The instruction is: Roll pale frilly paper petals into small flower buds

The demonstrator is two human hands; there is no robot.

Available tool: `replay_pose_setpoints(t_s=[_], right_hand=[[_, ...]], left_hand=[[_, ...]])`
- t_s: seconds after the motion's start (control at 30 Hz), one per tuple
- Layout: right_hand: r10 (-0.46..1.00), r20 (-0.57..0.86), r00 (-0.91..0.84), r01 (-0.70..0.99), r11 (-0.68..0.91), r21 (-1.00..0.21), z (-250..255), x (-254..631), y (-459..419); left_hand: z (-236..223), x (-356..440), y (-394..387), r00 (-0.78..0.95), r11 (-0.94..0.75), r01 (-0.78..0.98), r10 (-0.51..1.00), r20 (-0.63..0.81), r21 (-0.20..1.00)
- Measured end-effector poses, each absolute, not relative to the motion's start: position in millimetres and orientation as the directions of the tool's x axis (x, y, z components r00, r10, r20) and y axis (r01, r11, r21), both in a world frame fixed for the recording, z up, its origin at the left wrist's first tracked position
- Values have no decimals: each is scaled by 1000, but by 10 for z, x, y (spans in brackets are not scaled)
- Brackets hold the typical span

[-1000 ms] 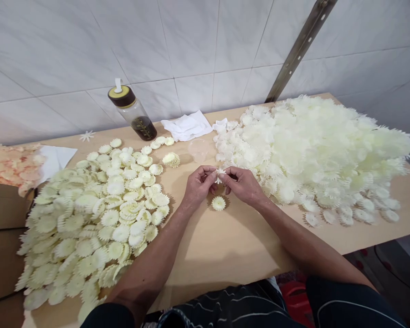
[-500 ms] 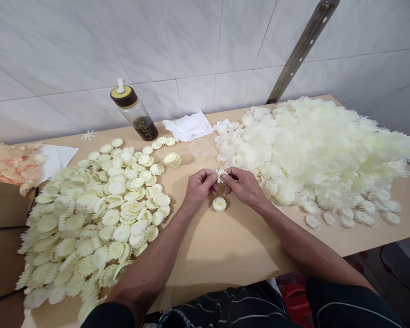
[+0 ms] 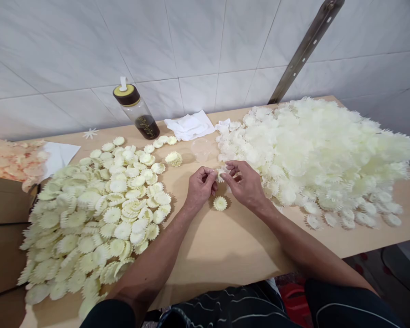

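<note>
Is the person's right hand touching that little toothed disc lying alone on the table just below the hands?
Apart: the head view shows a strip of table between the right hand and the disc.

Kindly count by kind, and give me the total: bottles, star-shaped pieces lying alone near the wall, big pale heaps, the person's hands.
Bottle: 1
Star-shaped piece: 1
Big pale heaps (left heap and right heap): 2
Hands (left hand and right hand): 2
Total: 6

Light is fairly bright; soft shadows lie beneath the hands (image 3: 201, 186) (image 3: 248, 184); wide-angle distortion slants the tiled wall (image 3: 198, 41).
</note>
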State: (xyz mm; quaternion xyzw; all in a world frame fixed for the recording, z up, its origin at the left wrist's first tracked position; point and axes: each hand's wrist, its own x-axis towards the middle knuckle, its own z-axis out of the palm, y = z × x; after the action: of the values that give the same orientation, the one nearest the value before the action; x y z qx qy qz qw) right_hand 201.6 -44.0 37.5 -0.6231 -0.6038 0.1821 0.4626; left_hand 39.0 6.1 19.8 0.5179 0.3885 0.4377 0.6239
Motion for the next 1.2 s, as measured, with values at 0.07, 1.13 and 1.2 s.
replay_pose_setpoints(t_s=[0.07,1.13,1.2], right_hand=[[959,210,190,521,83,-850,358,2024,-421],[993,52,108,494,-8,-869,483,1933,-429],[989,33,145,427,-32,-904,479,1912,-431]], left_hand=[[185,399,60,303,70,-148,953,-22,987],[153,423,17,151,-80,-85,984,92,993],[151,430,6,140,-70,-87,987,81,994]])
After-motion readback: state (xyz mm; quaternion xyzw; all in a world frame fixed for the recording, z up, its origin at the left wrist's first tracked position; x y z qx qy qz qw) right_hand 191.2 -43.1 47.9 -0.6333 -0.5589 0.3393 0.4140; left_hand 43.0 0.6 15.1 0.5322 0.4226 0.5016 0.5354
